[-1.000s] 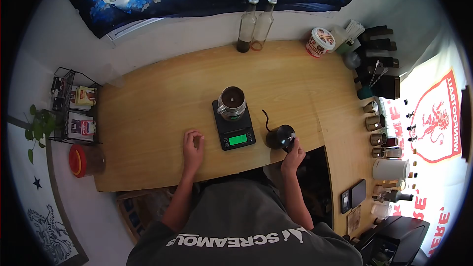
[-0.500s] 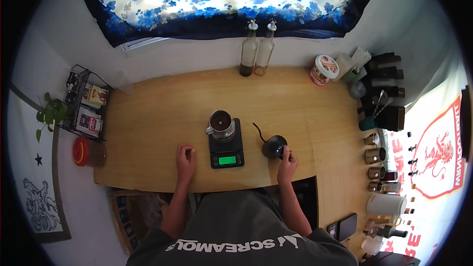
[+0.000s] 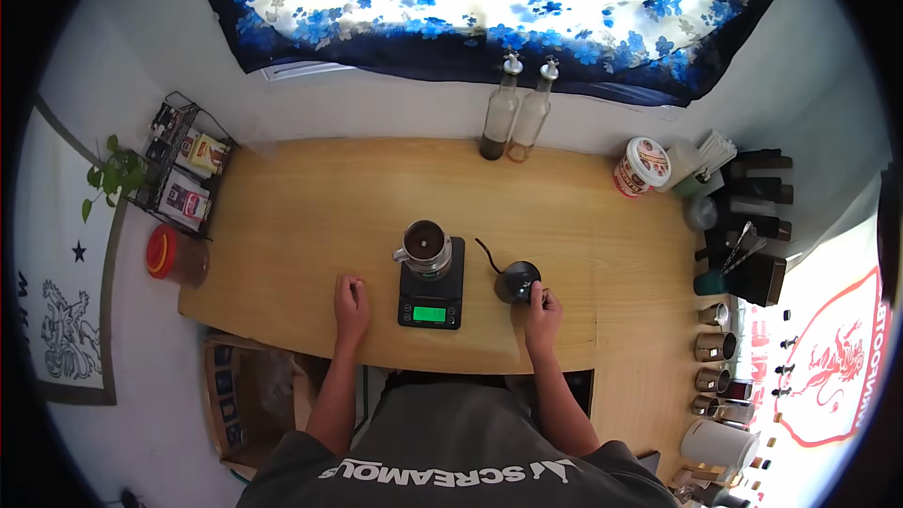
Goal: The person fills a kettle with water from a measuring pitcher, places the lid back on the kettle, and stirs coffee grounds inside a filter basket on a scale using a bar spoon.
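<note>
A small black gooseneck kettle stands on the wooden table, its thin spout pointing to the upper left. My right hand is closed at the kettle's handle, most of which the fingers cover. Left of the kettle lies a black digital scale with a lit green display. On the scale sits a glass server with a handle, topped by a dripper holding dark brown coffee grounds. My left hand rests on the table left of the scale, fingers curled in, with nothing visible in them.
Two glass bottles stand by the wall under a floral curtain. A white tub, utensils in a green cup and several metal cups line the right side. At left are a wire rack and a red-lidded jar.
The view has tilted and shifted slightly. My left fingers are curled more tightly. My right hand has closed more on the kettle's handle; the scale and server keep their places.
</note>
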`<move>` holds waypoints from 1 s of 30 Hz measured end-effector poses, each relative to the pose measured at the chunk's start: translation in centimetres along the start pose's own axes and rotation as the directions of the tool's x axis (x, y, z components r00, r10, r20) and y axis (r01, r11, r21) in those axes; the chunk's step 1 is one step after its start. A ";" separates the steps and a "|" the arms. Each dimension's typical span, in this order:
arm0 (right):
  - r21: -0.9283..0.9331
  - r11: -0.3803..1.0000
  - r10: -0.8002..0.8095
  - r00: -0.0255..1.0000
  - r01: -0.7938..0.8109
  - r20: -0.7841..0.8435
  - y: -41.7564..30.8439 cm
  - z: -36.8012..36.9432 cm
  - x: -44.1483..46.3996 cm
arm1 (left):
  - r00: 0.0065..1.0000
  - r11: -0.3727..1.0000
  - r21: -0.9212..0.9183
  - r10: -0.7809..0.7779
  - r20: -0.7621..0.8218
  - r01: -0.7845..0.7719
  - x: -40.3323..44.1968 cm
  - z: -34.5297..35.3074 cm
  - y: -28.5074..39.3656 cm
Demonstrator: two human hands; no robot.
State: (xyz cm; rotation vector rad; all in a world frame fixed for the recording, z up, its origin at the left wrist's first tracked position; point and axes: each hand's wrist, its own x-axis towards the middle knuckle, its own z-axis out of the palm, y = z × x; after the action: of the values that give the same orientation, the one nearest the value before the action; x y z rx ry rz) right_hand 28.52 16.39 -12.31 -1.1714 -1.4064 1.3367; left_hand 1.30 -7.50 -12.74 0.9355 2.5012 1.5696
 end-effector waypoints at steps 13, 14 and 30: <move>-0.154 0.966 -0.237 0.953 0.210 -0.190 -0.5 2.8 -3.4 | 0.999 0.998 -0.062 0.009 0.039 -0.006 -2.0 1.0 -1.3; -0.217 0.955 -0.254 0.934 0.202 -0.252 0.4 2.5 -3.7 | 0.996 0.996 -0.087 0.026 0.086 -0.019 -2.1 1.6 0.0; -0.064 0.994 -0.109 0.804 0.088 -0.585 -0.2 -9.0 -8.8 | 0.437 0.605 -0.745 0.772 0.461 -0.283 -6.0 16.3 19.6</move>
State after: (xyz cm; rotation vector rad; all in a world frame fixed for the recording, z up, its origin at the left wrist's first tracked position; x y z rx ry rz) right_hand 39.09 9.59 -11.27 -1.3640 -1.0122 0.7689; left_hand 20.87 8.48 -6.01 1.9138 1.0285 1.4091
